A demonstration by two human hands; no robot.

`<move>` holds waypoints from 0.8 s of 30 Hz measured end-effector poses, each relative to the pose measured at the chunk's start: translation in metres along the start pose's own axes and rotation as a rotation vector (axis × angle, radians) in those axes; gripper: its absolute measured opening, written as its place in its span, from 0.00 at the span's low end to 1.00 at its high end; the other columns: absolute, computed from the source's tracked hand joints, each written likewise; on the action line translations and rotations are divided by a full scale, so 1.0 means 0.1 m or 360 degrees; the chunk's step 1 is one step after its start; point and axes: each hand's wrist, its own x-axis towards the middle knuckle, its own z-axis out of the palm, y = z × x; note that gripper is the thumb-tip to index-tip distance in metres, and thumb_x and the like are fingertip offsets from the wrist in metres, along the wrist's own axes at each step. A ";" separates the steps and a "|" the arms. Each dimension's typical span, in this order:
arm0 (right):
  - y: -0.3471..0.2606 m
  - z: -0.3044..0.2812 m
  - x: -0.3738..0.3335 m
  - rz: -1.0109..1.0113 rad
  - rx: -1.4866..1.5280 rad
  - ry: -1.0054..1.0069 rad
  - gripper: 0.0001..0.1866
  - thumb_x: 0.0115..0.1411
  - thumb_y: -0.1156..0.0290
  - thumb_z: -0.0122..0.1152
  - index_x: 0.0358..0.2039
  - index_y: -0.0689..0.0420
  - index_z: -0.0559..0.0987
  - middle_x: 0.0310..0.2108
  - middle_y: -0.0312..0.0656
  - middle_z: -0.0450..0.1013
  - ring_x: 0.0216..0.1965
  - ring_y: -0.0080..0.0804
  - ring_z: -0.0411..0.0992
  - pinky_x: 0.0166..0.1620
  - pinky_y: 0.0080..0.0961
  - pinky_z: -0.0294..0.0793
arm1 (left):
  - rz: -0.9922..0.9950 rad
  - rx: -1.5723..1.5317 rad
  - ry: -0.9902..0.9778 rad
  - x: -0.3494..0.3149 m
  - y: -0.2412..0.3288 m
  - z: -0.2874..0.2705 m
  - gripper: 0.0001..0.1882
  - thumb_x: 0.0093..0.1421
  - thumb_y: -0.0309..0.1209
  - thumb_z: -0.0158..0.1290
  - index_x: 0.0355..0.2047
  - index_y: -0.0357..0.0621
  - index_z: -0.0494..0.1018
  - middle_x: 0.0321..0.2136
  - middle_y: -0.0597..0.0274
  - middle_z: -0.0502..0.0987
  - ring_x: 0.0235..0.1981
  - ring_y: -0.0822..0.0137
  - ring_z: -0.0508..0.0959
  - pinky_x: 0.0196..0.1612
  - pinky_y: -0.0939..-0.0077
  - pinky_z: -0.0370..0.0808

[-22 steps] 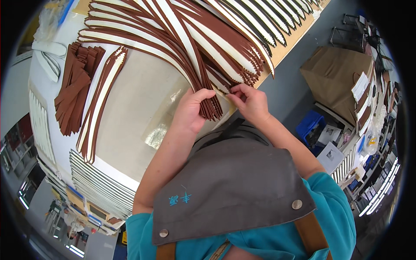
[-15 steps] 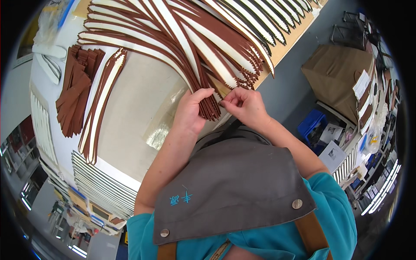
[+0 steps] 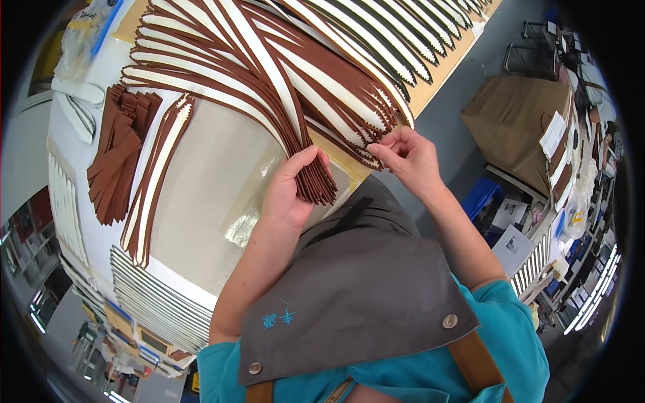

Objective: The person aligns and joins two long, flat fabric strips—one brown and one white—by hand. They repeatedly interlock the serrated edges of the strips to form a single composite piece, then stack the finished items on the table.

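My left hand [image 3: 290, 185] is closed around a bunch of brown strip ends [image 3: 316, 180], its thumb across the top. From there the long brown-and-white strips [image 3: 222, 101] fan out over the table toward the far left. My right hand [image 3: 410, 160] is to the right, thumb and fingers pinched at the toothed end of a brown-and-white strip [image 3: 356, 153]. This strip lies at the near edge of a spread pile of similar strips [image 3: 342, 94] with jagged ends. The fingertips partly hide the pinched end.
Plain brown strips [image 3: 121, 154] and a separate brown-and-white bundle [image 3: 158, 181] lie on the left of the table. Black-and-white strips [image 3: 396, 40] line the far edge. A brown covered block [image 3: 514, 121] and a blue bin [image 3: 481, 196] stand to the right.
My right hand has moved right and away from the left hand, to the strip ends at the table edge. The left hand still grips the bunch, now slightly lower in view.
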 end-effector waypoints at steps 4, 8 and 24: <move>-0.06 0.13 -0.11 -0.0041 -0.0475 0.0045 0.12 0.51 0.67 0.73 0.33 0.58 0.80 0.15 0.34 0.72 0.18 0.19 0.69 0.26 0.19 0.71 | -0.0041 -0.0047 -0.0009 0.02 0.01 -0.01 0.08 0.62 0.26 0.55 0.42 0.41 0.74 0.32 0.63 0.78 0.34 0.68 0.79 0.35 0.67 0.80; 0.08 0.17 -0.09 -0.0067 -0.0214 0.0234 0.13 0.52 0.69 0.72 0.36 0.59 0.80 0.17 0.34 0.73 0.19 0.18 0.69 0.27 0.19 0.72 | -0.0073 -0.0033 -0.0051 0.02 0.02 -0.01 0.08 0.62 0.25 0.54 0.42 0.40 0.74 0.33 0.62 0.78 0.34 0.68 0.79 0.35 0.67 0.80; 0.00 0.36 -0.14 -0.0189 0.0226 -0.0285 0.06 0.56 0.73 0.68 0.28 0.61 0.79 0.20 0.32 0.71 0.22 0.13 0.67 0.28 0.16 0.68 | -0.0105 0.0130 0.0039 0.26 -0.08 -0.02 0.09 0.59 0.27 0.57 0.39 0.38 0.72 0.32 0.57 0.78 0.32 0.65 0.79 0.37 0.69 0.79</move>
